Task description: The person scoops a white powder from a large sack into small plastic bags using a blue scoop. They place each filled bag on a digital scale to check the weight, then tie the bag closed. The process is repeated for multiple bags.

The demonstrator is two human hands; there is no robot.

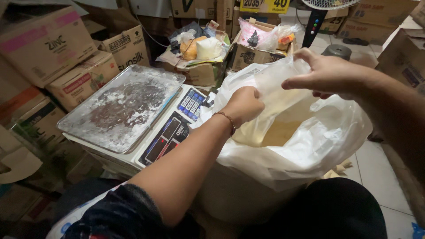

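White plastic bag (305, 146) sits open in a pale tub (239, 194), right between the person's knees, bottom centre of the head view. Bag lines the tub, mouth folded out over the rim; yellowish powder (281, 132) visible inside, low down. Left hand (243, 105) is closed in a fist on the bag's near-left edge, gold bracelet (228, 120) on that wrist. Right hand (330, 75) pinches the far edge of the bag between thumb and fingers, lifting it up and outward; remaining fingers curled, narrow grip. Both hands are on the plastic, well apart from each other across the mouth. Scale (170, 132) stands just left of the tub, touching or nearly touching the bag; its steel tray (121, 108) is dusted with white powder, nothing on it. Keypad (191, 104) and display face the person. Cardboard boxes (53, 48) stacked along the left and back, some open with packets inside. Fan stand (316, 24) at top right. Tiled floor (380, 172) at right.
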